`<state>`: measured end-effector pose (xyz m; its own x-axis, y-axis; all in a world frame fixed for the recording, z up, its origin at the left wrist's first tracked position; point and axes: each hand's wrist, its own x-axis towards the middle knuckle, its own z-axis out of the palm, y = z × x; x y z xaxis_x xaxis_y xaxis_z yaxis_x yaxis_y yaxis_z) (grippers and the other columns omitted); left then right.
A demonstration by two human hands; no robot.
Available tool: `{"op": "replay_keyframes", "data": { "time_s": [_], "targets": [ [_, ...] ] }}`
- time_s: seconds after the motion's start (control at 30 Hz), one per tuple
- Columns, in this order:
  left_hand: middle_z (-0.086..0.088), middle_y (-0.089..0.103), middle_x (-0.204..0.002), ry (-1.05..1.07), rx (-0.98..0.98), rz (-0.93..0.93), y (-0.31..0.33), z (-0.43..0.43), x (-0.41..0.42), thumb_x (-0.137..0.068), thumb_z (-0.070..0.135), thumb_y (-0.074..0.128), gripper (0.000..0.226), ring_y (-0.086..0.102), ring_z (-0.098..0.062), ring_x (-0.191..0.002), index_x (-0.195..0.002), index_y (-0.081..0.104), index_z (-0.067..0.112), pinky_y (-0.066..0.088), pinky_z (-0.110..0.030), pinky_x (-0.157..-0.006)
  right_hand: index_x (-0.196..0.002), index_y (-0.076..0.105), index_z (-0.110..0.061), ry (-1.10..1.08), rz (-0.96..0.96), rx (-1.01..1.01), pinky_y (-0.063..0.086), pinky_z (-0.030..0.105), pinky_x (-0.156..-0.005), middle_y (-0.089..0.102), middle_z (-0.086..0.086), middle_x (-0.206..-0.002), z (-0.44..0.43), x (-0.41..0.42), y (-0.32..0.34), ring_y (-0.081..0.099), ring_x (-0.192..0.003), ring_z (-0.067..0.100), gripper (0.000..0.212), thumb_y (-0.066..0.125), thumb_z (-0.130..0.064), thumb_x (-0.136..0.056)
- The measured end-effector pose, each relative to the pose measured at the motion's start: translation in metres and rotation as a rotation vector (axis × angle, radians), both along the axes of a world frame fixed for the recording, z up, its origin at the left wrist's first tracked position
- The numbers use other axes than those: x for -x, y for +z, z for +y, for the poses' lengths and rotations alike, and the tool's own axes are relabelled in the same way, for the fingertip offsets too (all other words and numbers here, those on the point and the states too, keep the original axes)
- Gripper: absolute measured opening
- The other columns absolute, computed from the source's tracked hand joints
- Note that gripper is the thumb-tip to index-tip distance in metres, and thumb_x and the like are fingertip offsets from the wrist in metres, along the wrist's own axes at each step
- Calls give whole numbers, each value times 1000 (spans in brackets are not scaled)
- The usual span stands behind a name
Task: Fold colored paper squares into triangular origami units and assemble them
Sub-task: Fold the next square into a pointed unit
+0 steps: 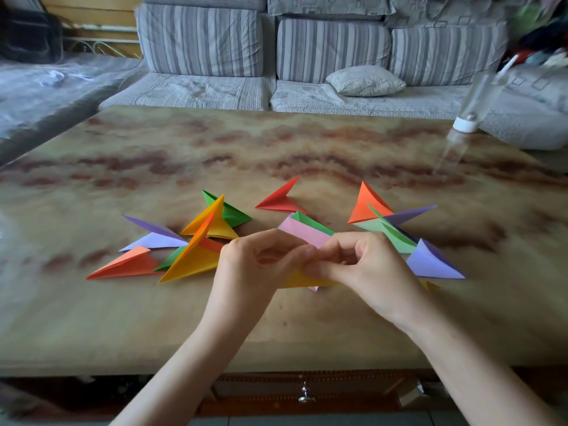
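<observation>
The left hand (255, 261) and right hand (364, 264) both pinch the pink and yellow paper (304, 233), just in front of the red triangle (281, 201), likely holding it tight so the pieces slide together.

Marbled tan-and-rust table (153, 142) — grey-striped sofa cushions (199, 38) — paper units (196, 256) in orange, yellow, green, purple, red.
</observation>
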<state>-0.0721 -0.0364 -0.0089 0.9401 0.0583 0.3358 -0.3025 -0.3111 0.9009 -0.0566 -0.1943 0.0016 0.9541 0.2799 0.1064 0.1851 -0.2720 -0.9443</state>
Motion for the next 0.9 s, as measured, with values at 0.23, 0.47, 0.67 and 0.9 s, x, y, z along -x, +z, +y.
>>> {"op": "replay_keyframes", "data": {
  "time_s": [0.23,0.47,0.67,0.9],
  "targets": [
    [10,68,-64,115,-4,37,-2,-1,-5,-75,26,74,9,56,2,-58,-68,70,28,41,-8,-55,-68,72,-6,45,93,30,53,22,-60,72,10,-64,-14,0,14,67,-58,18,6,76,-9,-72],
    [21,65,-60,158,21,29,-1,15,-14,-77,27,74,13,52,3,-56,-65,68,30,40,-9,-54,-70,72,-19,-136,-70,107,45,12,-58,74,-1,-72,-42,-3,20,66,-64,3,6,74,-21,-75],
    [20,68,-67,44,-44,19,-6,-8,-8,-74,28,75,7,59,4,-62,-70,71,32,40,-6,-57,-79,72,-27,-46,-190,208,49,18,-67,70,-11,-76,-14,5,10,64,-71,5,15,80,-19,-69],
    [14,64,-113,87,-441,48,-18,6,-12,-80,44,66,32,60,-10,-95,-110,67,33,44,-21,-82,-67,66,-22,-382,-159,334,50,28,-61,68,-1,-68,-61,-23,5,63,-64,15,19,77,-9,-73]
  ]
}}
